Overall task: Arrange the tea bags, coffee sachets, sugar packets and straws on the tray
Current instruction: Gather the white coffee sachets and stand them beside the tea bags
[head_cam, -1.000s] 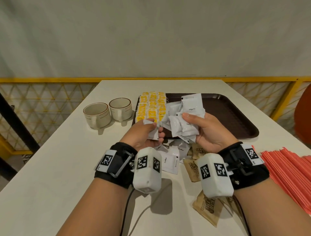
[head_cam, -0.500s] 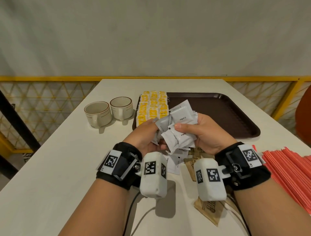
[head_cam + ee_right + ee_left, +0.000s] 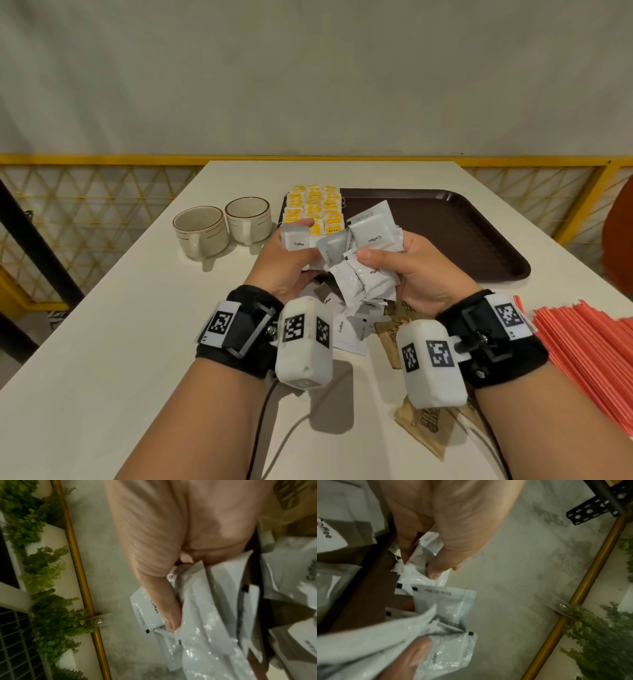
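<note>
My right hand grips a loose bunch of white coffee sachets above the table's near middle, thumb pressed on top; the wrist view shows the same bunch. My left hand pinches one white coffee sachet just left of the bunch, and the left wrist view shows a sachet between its thumb and fingers. Yellow tea bags lie in rows on the left end of the brown tray. More coffee sachets and brown sugar packets lie on the table under my wrists. Red straws are piled at the right.
Two cream cups stand left of the tray. A yellow railing runs behind the white table. The tray's right part holds nothing.
Both hands have drifted slightly left with the sachets. The left hand has drawn one sachet out of the bunch and now holds it apart, label up.
</note>
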Action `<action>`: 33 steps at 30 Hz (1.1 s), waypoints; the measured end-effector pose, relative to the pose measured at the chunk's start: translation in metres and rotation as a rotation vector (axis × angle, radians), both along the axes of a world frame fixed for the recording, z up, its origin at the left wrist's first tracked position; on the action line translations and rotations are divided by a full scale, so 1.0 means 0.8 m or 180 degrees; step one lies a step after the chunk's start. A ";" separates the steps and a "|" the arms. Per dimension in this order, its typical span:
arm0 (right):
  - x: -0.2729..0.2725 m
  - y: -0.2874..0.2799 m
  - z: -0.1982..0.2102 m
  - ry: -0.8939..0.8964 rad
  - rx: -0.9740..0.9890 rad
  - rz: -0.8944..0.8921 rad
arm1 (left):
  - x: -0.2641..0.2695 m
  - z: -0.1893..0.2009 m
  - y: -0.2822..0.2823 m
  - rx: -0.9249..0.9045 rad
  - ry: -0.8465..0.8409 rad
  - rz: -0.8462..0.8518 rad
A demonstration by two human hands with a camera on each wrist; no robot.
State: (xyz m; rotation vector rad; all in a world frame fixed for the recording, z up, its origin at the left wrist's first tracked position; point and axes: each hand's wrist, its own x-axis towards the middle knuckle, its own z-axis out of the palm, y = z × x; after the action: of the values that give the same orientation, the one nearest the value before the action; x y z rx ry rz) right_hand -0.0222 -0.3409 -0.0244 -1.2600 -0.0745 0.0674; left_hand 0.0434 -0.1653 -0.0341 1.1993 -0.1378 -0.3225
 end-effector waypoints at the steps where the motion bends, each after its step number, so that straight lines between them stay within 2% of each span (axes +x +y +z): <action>1: 0.000 0.002 0.000 0.0001 -0.0047 0.0024 | -0.002 0.001 -0.002 -0.0089 -0.0010 -0.0040; 6: -0.001 0.010 -0.003 -0.0076 -0.0218 0.0063 | -0.008 0.004 -0.010 -0.0232 0.0023 -0.0277; 9: 0.000 0.012 -0.005 -0.0135 -0.0306 -0.0026 | -0.012 0.004 -0.016 -0.0297 0.0269 -0.0392; 14: -0.002 0.011 -0.003 -0.0139 -0.0377 0.0028 | -0.016 0.011 -0.014 -0.1359 0.0981 -0.0467; 19: -0.004 0.015 -0.005 -0.0110 -0.0493 0.0197 | -0.015 0.007 -0.012 -0.1172 0.1100 -0.0496; 23: -0.002 0.013 -0.002 -0.0019 -0.0345 0.0155 | -0.016 0.010 -0.013 -0.1495 0.1104 -0.0246; 27: 0.001 0.008 -0.002 0.0174 -0.0018 0.0094 | -0.019 0.014 -0.015 -0.1648 0.0755 -0.0302; 30: 0.001 0.010 -0.003 0.0193 0.0039 0.0116 | -0.021 0.011 -0.016 -0.1239 0.0337 -0.0373; 33: 0.001 0.009 -0.002 0.0149 -0.0001 -0.0011 | -0.020 0.008 -0.017 -0.0986 0.0224 -0.0445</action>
State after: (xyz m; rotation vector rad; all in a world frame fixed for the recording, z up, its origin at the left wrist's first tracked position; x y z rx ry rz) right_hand -0.0214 -0.3336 -0.0258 -1.2581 -0.0319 0.0940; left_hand 0.0270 -0.1785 -0.0279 0.8724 -0.2032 -0.4484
